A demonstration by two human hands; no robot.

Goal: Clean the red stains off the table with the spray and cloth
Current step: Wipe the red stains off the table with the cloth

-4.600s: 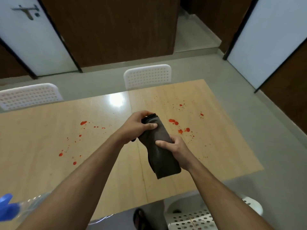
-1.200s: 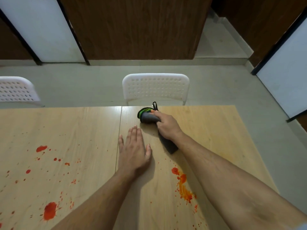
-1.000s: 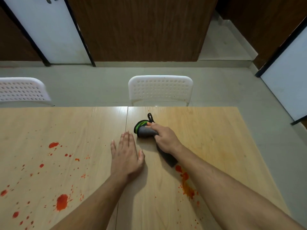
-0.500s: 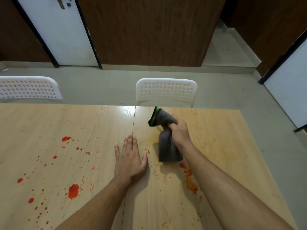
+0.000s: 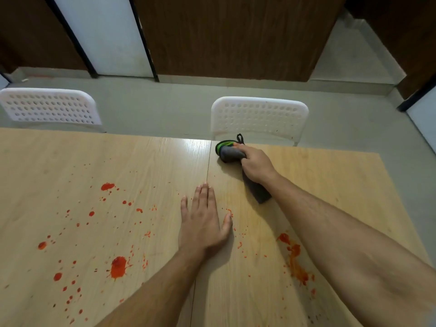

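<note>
My right hand (image 5: 256, 165) grips a dark grey cloth (image 5: 259, 193) with a green edge and presses it on the wooden table (image 5: 330, 175) near the far edge. My left hand (image 5: 204, 220) lies flat on the table, fingers straight, just left of the seam between the two tabletops. Red stains cover the left tabletop, the largest blot (image 5: 118, 267) near my left forearm. A smeared red streak (image 5: 295, 260) lies under my right forearm. No spray bottle is in view.
Two white perforated chairs stand behind the table, one at the far left (image 5: 49, 107) and one opposite me (image 5: 259, 116). Beyond them are grey floor, brown wooden panels and a white door (image 5: 106, 36).
My right hand has pushed the cloth away from me, from the middle of the right tabletop to its far edge. My left hand has stayed flat in place.
</note>
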